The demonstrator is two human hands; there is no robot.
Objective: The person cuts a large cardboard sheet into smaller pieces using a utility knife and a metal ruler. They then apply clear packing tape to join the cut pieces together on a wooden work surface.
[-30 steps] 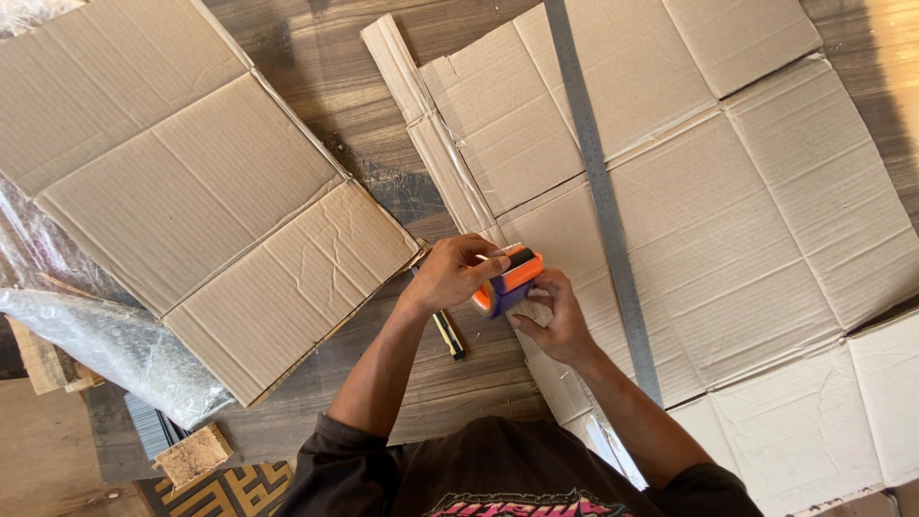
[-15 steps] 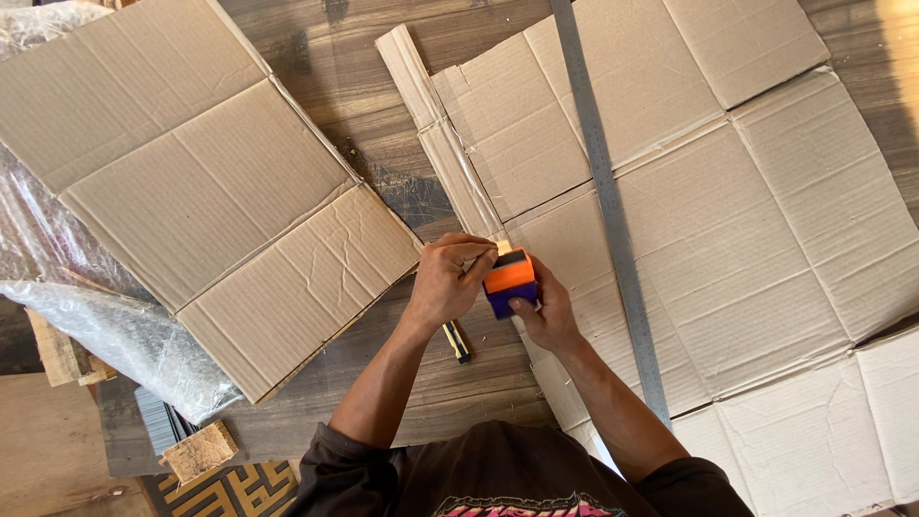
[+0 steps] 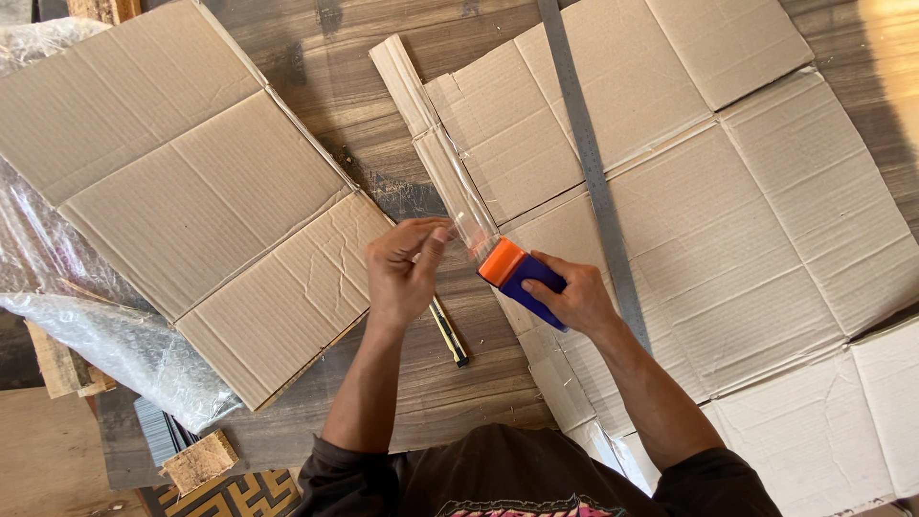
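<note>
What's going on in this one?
A person kneels over flattened cardboard on a wooden floor. The right hand holds an orange and blue tape dispenser at the edge of the right cardboard sheet. The left hand pinches the clear tape pulled from it. A metal ruler lies across that sheet, a utility knife lies on the floor between the hands, and a second sheet lies to the left.

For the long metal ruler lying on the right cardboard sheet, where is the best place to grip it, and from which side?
Probably grip the metal ruler across its narrow width, near its lower end by the right hand, coming from above. It lies flat on the flattened cardboard, thin and long, so its edges offer the only hold. The right hand holds the tape dispenser.
</note>
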